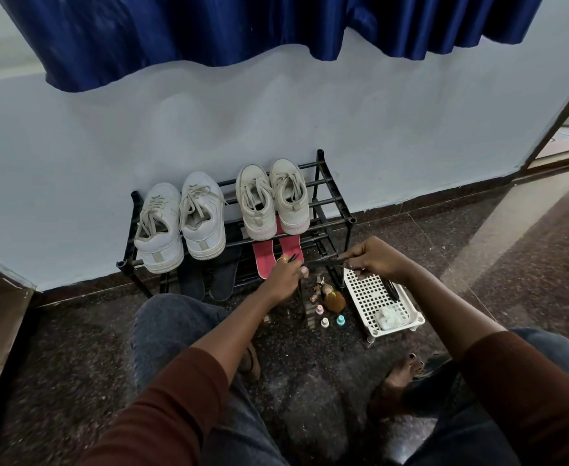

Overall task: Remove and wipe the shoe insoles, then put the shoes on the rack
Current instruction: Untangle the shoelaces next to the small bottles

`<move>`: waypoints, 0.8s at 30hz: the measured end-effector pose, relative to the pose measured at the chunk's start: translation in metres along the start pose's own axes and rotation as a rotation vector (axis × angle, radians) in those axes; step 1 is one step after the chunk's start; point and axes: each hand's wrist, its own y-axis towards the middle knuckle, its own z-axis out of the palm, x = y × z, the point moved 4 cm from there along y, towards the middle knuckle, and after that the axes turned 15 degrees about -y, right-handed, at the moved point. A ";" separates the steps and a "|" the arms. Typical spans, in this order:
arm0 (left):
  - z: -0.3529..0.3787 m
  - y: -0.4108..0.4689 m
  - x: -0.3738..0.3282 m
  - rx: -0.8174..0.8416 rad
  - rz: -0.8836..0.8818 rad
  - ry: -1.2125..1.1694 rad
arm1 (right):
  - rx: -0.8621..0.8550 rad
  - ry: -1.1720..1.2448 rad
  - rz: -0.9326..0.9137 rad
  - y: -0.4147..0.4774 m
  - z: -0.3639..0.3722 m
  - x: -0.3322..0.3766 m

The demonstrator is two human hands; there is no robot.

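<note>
A lived-in home, most likely an entryway or corridor corner, is indicated by a low black metal-bar shoe rack (323,210) set against a pale blue painted wall (377,129) at twelve o'clock, with two pairs of worn white lace-up sneakers (180,222) kept on its top tier. A dark speckled polished stone floor (74,348) with a matching skirting strip is seen below, and a glossy navy blue satin curtain (209,25) is hung above at twelve o'clock. Small household clutter is gathered at the centre: little pastel-capped bottles (330,319) and a white perforated plastic tray (370,297) on the floor, while a doorway frame (559,102) is seen at two o'clock.
</note>
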 end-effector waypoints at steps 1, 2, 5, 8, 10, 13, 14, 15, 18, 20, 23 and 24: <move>-0.002 0.000 0.004 0.000 -0.010 0.001 | -0.005 -0.013 -0.001 0.001 -0.002 0.000; -0.003 0.001 0.008 0.002 -0.026 -0.002 | -0.013 -0.021 -0.005 0.002 -0.004 0.000; -0.006 0.001 0.015 -0.008 -0.031 -0.033 | -0.047 -0.091 -0.017 0.004 -0.007 0.002; -0.009 -0.004 0.010 -0.032 0.061 -0.194 | -0.117 -0.224 -0.016 0.009 -0.007 0.007; -0.008 -0.010 0.001 -0.054 0.123 -0.457 | -0.158 -0.389 -0.056 0.009 -0.005 0.016; -0.007 -0.008 -0.006 -0.159 0.078 -0.657 | -0.170 -0.570 -0.156 0.006 0.002 0.034; -0.006 -0.005 -0.007 -0.198 0.038 -0.670 | -0.160 -0.617 -0.195 0.006 0.004 0.040; -0.006 -0.004 -0.011 -0.224 0.018 -0.697 | -0.144 -0.659 -0.226 0.007 0.007 0.045; -0.003 -0.004 -0.027 -0.287 0.009 -0.918 | -0.119 -0.719 -0.289 0.010 0.013 0.054; 0.000 -0.001 -0.032 -0.294 0.022 -1.052 | -0.131 -0.686 -0.337 0.012 0.015 0.058; 0.004 0.000 -0.040 -0.230 0.033 -1.166 | -0.202 -0.653 -0.415 0.013 0.016 0.063; 0.005 0.000 -0.041 -0.212 0.032 -1.188 | -0.242 -0.648 -0.435 0.013 0.015 0.065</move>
